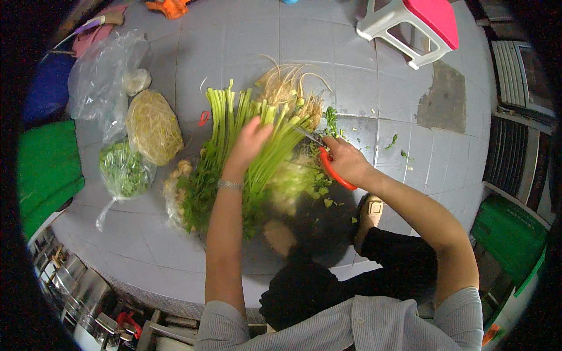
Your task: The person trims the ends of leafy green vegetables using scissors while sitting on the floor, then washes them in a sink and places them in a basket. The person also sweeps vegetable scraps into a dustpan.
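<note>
A large heap of leafy celery [228, 114] lies on the tiled floor, its cut stalk ends pointing away from me. My left hand [253, 139] rests on the stalks near their ends; whether its fingers grip any is unclear. In my right hand [344, 160] is a pair of scissors with red handles [330, 170], its blades reaching to the stalk ends on the right. Stringy pale roots [285, 85] lie just beyond the stalks. Blurred pale green leaves [292, 180] are below the blades, beside my shoe.
To the left lie a bag of bean sprouts [154, 127], a bag of green leaves [125, 169] and a clear plastic bag [103, 79]. A white stool with a pink seat [432, 19] stands at the upper right. Green scraps [391, 141] dot the floor on the right.
</note>
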A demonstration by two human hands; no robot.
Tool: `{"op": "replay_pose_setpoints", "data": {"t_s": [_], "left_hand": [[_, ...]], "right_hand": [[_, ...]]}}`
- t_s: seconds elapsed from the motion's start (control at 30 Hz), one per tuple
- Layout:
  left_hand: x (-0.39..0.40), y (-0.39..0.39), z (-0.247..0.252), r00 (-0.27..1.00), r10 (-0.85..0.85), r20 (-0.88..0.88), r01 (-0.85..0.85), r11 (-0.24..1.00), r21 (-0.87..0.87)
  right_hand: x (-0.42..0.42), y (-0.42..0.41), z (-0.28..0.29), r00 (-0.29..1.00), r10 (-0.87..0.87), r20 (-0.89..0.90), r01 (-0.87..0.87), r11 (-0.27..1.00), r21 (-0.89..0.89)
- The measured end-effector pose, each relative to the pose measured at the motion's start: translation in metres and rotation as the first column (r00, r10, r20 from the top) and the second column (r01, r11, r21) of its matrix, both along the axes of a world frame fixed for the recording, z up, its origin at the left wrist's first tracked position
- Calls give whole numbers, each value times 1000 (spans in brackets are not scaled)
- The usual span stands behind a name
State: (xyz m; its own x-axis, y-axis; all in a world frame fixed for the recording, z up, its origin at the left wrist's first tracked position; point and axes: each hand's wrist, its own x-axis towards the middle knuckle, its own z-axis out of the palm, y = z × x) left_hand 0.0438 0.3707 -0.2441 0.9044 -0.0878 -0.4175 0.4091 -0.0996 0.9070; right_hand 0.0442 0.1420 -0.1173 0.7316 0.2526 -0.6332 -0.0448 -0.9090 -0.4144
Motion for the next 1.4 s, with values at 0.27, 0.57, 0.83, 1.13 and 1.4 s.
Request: {"op": "replay_pose_setpoints", "data": {"t_s": [0.27, 0.57, 0.83, 1.13, 1.4], "left_hand": [[2, -12, 4, 991, 128, -39, -126, 991, 48], [4, -5, 25, 998, -5, -64, -12, 968, -249], [2, -9, 21, 997, -68, -39, 55, 963, -265], [7, -11, 39, 974, -174, -149, 83, 876, -476], [10, -11, 34, 970, -227, -89, 167, 884, -437]], "right_hand": [[14, -5, 13, 968, 180, -175, -210, 962, -172], [25, 2, 28, 993, 115, 32, -116, 992, 43], [32, 9, 21, 992, 126, 7, -126, 991, -49], [31, 11, 7, 982, 167, 83, -169, 985, 23], [39, 6, -22, 990, 130, 53, -139, 957, 256]]}}
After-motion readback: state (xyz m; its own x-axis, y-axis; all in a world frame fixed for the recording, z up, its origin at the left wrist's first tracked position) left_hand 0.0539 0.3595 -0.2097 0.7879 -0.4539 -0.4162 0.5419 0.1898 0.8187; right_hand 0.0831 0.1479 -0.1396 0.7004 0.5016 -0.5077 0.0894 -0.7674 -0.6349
